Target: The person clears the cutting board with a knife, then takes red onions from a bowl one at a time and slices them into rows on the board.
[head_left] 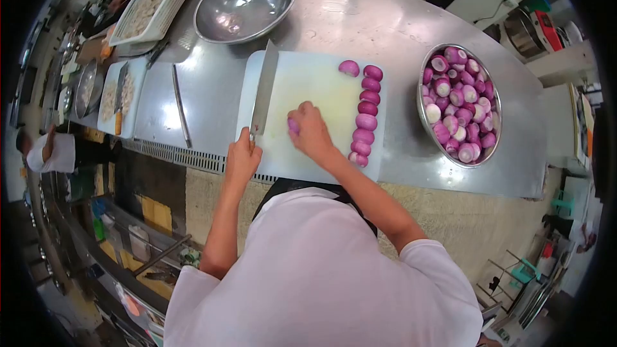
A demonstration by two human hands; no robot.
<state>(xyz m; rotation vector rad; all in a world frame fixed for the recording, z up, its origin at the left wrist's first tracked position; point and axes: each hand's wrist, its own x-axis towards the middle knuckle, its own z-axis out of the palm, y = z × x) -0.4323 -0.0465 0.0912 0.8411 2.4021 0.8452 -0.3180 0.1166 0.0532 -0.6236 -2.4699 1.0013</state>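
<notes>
The wearer's torso, in a white shirt (321,270), is nearest, at the table's near edge. The left hand (243,156) has its fingers closed around the handle of a large knife (265,87). The blade extends away from the wearer along the left side of a white cutting board (315,83). The right hand (312,131) is over the middle of the board, fingers curled and gripping a small purple onion piece (294,126) at the fingertips.

Peeled purple onion pieces (367,122) form a row along the board's right side; a separate onion piece (349,68) is left of the row's far end. Right of the board, on the metal table (411,32), is an oval-looking metal bowl (421,113) filled with peeled onions (464,96). Left of the board is a slender metal rod (180,106); farther left, a second board (132,119) carries pale pieces and a wooden-handled knife (120,99). Beyond the cutting board are a shiny metal bowl (247,3) and a white basket (170,9) holding pale pieces. Another person (58,152) stands at far left.
</notes>
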